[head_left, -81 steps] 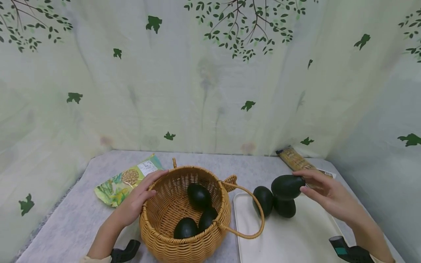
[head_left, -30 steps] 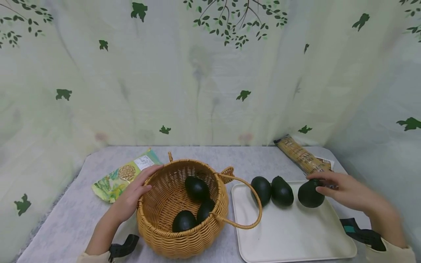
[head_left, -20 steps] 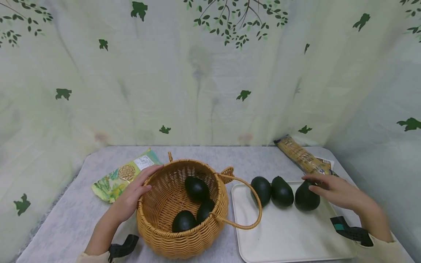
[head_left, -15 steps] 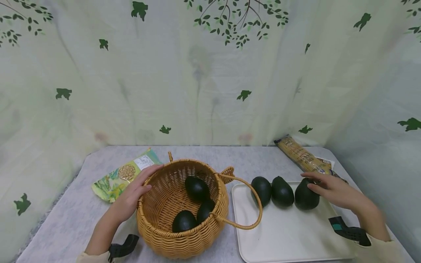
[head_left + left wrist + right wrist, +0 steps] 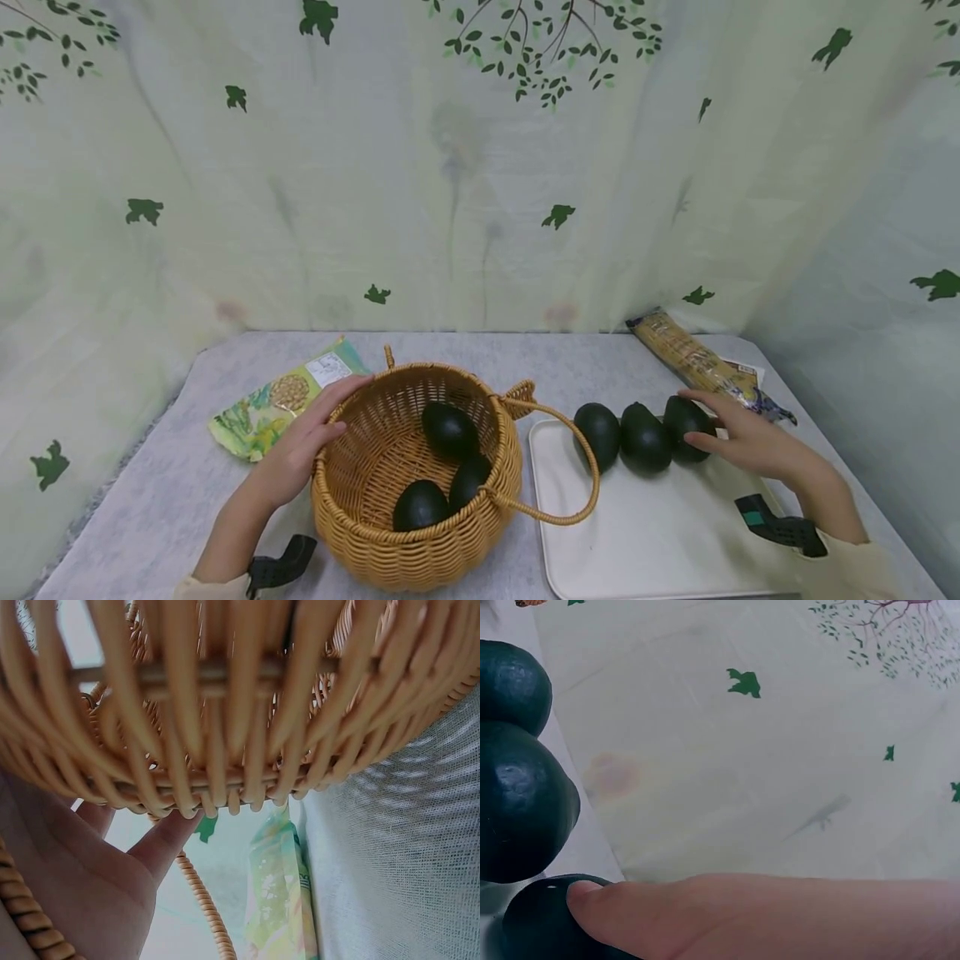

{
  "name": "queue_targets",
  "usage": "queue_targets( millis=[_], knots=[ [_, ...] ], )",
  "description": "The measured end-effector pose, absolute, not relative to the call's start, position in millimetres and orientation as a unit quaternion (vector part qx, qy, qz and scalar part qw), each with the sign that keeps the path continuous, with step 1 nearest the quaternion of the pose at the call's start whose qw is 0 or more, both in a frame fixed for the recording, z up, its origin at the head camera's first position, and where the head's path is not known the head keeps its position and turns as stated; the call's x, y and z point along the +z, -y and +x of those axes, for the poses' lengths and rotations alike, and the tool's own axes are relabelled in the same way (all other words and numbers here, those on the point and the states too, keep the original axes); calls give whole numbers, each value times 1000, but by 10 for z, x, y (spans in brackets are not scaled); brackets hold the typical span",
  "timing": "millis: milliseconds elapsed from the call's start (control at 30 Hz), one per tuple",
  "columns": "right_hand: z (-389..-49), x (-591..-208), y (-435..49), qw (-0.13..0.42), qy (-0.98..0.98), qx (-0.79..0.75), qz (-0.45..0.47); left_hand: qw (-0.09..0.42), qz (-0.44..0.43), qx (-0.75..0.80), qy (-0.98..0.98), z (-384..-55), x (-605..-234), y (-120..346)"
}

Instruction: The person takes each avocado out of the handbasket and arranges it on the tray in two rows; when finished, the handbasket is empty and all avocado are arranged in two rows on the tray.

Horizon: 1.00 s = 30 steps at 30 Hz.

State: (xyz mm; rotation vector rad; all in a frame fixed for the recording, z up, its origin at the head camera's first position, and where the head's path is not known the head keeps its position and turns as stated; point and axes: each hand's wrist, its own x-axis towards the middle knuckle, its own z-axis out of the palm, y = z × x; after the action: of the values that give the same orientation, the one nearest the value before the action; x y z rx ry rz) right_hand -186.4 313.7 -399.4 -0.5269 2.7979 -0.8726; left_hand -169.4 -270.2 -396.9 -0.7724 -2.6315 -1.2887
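Observation:
My left hand (image 5: 303, 458) holds the left rim of a round wicker basket (image 5: 420, 567), with the thumb over its edge. Inside the basket lie three dark green avocados (image 5: 450, 431). A cream tray (image 5: 660, 542) stands to the right, with three more avocados in a row at its far edge. My right hand (image 5: 757, 446) grips the rightmost avocado (image 5: 681, 421), thumb on its near side and fingers over the far side. That avocado sits close against the middle one (image 5: 645, 439). In the right wrist view the thumb presses on its skin.
A green and yellow food bag (image 5: 288, 400) lies behind the basket on the left. A long pack of noodles (image 5: 686, 354) lies behind the tray. The basket's looped handle (image 5: 588, 467) hangs over the tray's left edge. Patterned cloth surrounds the table.
My right hand has brought its avocado down from above the others onto the tray's right side, then left against the middle one. The left hand stays on the basket.

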Motion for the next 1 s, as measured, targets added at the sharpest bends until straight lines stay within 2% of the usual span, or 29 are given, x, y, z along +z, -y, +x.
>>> queue_targets(
  millis=[133, 400, 667, 800, 1000],
  knots=[
    [-1861, -3968, -3147, 86, -937, -288, -179, 61, -256, -426, 866, -1699, -3953, 2697],
    [-1814, -3900, -3186, 131, -932, -295, -164, 57, -254, -427, 866, -1690, -3943, 2694],
    [-1791, -3899, -3195, 139, -932, -296, -156, 51, -252, -431, 865, -1682, -3964, 2689],
    [-1781, -3890, -3202, 130, -936, -288, -158, 51, -252, -429, 866, -1675, -3965, 2691],
    [-1785, -3822, -3181, 75, -944, -277, -165, 59, -250, -413, 874, -1680, -3956, 2697]
  ],
)
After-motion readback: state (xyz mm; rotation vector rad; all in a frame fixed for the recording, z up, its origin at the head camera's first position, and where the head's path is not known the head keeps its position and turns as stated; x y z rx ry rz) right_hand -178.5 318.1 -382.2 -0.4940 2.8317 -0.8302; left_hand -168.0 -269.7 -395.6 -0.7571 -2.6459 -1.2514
